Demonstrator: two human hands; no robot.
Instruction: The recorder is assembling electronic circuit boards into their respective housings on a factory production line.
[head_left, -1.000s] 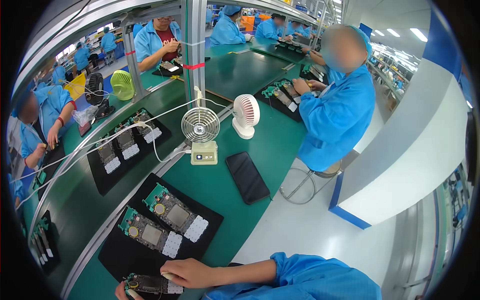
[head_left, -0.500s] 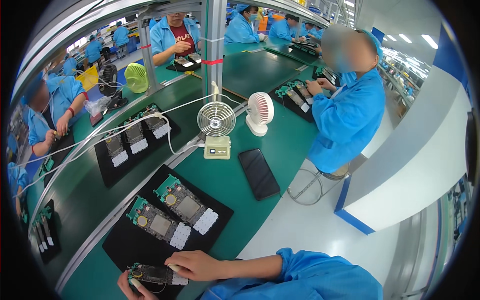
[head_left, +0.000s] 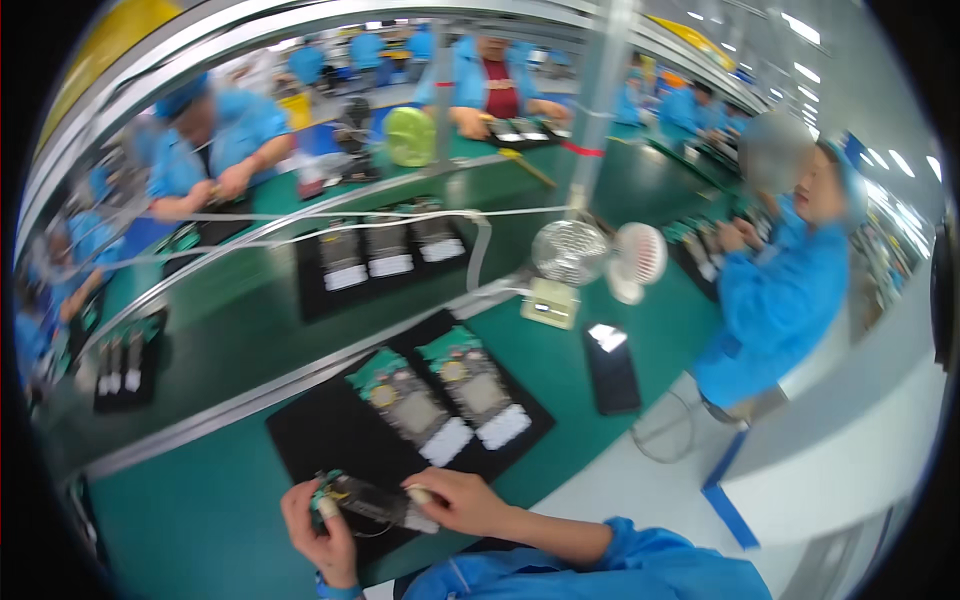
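A dark circuit board (head_left: 372,503) with a green end piece and a white end lies between my hands over the near edge of a black mat (head_left: 318,420). My left hand (head_left: 318,530) grips its green end, thumb on top. At the white end my right hand (head_left: 462,502) is closed, fingertips pinched on the board. Pale covers sit on some fingertips, and a thin light wire loops below the board. Two similar boards, a left one (head_left: 408,402) and a right one (head_left: 476,388), lie side by side on the mat. The picture is blurred by motion.
Beyond the mat stand a square-based fan (head_left: 550,304), a white fan (head_left: 637,262) and a black phone (head_left: 612,372). A metal rail (head_left: 230,402) divides my green bench from a belt carrying a mat of boards (head_left: 388,250). A co-worker (head_left: 785,290) sits at the right; others work across.
The view has swung left, so the bench things appear farther right. Both my hands stay on the circuit board. A person across has brought both hands down to a mat of boards.
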